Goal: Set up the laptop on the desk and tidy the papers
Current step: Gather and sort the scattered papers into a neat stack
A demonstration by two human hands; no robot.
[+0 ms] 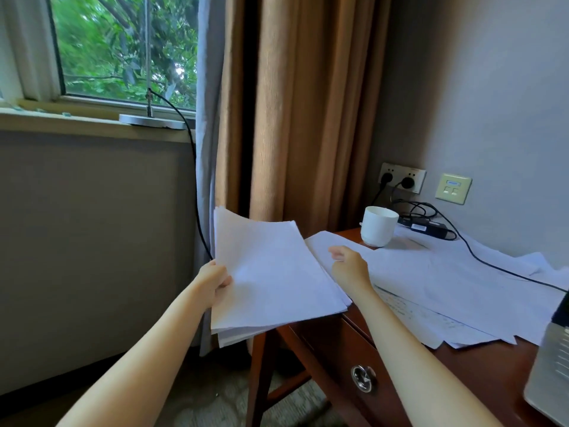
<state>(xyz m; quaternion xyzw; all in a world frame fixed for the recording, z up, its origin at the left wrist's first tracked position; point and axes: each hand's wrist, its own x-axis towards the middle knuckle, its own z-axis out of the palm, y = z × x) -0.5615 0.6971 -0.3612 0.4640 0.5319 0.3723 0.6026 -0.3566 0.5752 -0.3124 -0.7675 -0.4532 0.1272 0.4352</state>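
Observation:
My left hand grips a stack of white papers by its left edge, holding it in the air past the left end of the wooden desk. My right hand is just right of the stack, over loose white sheets spread across the desk; its fingers reach toward the near sheet, and whether they pinch it is hidden. A silver laptop shows only partly at the right edge of the desk.
A white cup stands at the desk's back left corner. A black power adapter and its cable run from the wall sockets over the papers. Brown curtains hang behind. The desk drawer has a metal ring handle.

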